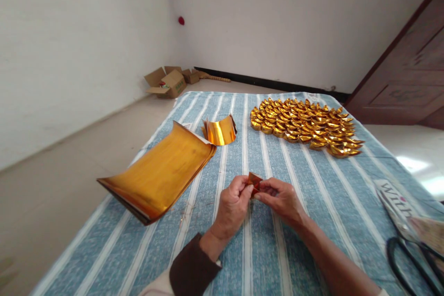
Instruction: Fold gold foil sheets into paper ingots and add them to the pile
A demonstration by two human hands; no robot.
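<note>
A small piece of folded gold foil paper [255, 179] is pinched between my two hands over the striped cloth. My left hand [235, 201] grips its left side, thumb toward the middle. On the other side, my right hand [281, 198] holds the edge between thumb and fingers. Part of the paper is hidden behind the fingertips. Beyond my left hand lies a stack of large gold foil sheets [163, 171], curled at the ends. Behind that stands a curved pile of smaller gold foil pieces [222, 132]. Many folded gold paper ingots [301, 122] sit grouped at the far right.
Black-handled scissors [398, 231] lie at the near right edge of the table. The table wears a blue and white striped cloth [312, 245]. Open cardboard boxes [169, 82] stand on the floor at the back left, and a brown wooden door [402, 69] is at the right.
</note>
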